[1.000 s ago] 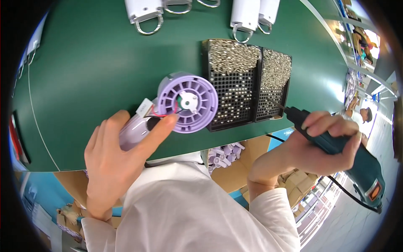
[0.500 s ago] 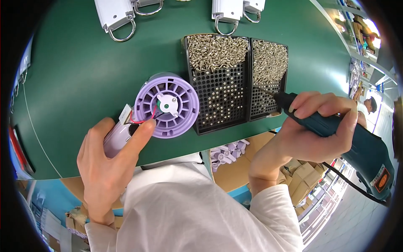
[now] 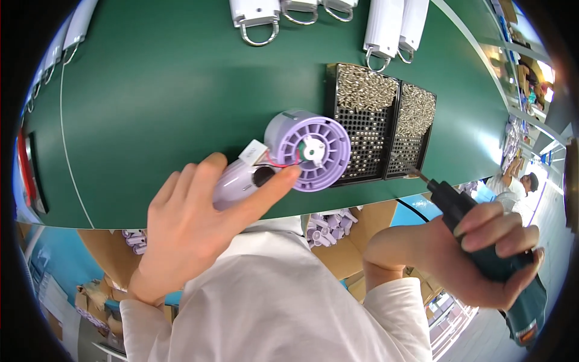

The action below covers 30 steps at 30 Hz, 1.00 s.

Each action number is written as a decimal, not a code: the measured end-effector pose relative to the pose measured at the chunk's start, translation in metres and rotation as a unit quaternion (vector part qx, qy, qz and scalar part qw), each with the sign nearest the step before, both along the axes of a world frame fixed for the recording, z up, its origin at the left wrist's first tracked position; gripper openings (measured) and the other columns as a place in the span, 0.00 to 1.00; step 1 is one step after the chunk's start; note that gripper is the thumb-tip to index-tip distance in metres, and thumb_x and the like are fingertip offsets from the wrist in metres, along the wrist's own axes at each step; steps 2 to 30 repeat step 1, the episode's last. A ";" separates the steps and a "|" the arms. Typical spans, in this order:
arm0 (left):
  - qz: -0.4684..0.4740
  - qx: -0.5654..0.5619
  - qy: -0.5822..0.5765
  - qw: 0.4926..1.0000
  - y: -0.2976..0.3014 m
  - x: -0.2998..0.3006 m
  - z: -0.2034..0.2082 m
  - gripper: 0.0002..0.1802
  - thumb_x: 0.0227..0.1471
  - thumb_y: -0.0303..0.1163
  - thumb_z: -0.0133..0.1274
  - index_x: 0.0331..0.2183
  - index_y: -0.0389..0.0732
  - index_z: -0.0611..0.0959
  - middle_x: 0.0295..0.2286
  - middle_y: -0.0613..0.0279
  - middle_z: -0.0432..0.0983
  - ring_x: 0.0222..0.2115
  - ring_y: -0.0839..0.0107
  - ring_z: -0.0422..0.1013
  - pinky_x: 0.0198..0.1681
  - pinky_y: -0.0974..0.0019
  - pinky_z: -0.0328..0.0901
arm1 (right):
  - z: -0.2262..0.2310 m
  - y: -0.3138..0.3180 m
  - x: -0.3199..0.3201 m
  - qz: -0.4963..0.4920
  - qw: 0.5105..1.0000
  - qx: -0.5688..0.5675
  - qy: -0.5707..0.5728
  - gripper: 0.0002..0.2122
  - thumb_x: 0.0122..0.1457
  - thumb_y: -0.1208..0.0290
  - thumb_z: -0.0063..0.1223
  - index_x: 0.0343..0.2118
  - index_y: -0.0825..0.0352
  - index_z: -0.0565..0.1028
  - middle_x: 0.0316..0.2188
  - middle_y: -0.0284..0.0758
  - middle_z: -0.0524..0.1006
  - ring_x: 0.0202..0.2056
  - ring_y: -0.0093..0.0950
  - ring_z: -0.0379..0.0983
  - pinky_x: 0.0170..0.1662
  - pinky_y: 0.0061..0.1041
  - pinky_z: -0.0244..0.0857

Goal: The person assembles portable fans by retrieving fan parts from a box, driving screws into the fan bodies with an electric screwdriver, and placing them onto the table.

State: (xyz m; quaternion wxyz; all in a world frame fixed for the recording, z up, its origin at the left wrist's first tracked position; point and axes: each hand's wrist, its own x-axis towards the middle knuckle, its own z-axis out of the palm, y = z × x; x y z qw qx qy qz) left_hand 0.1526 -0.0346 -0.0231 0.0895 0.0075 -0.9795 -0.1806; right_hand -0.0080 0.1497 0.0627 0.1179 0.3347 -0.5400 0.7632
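My left hand (image 3: 202, 217) is closed round the lilac handle of a small fan housing (image 3: 329, 175), its thumb stretched toward the round head. Inside the ring of vents sits a white motor mount (image 3: 313, 151) with a red wire leading to a small white connector or block (image 3: 253, 152). In my right hand (image 3: 482, 253) is a dark green electric screwdriver (image 3: 458, 208), its bit pointing at the lower end of the right screw tray (image 3: 416, 123). Beside that tray is a wider black screw tray (image 3: 365, 123), partly behind the fan head.
White casings with metal loops (image 3: 256, 15) lie along the far side of the table (image 3: 181, 78). Below the front edge stands a cardboard box (image 3: 347, 253) of lilac parts. A co-worker (image 3: 512, 184) is at the far right.
The view has shifted, so the trays and fan appear farther right. My right hand has drawn the screwdriver back and down, its bit leaving the tray holes. The left hand keeps the fan.
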 end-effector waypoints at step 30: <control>-0.009 -0.012 0.004 1.000 -0.001 0.000 0.000 0.37 0.34 0.23 0.50 0.50 0.64 0.77 0.31 0.58 0.64 0.23 0.68 0.63 0.26 0.70 0.63 | 0.002 -0.003 0.003 0.059 0.998 0.011 0.009 0.15 0.62 0.59 0.38 0.38 0.69 0.64 0.24 0.36 0.64 0.10 0.27 0.59 0.11 0.29 0.58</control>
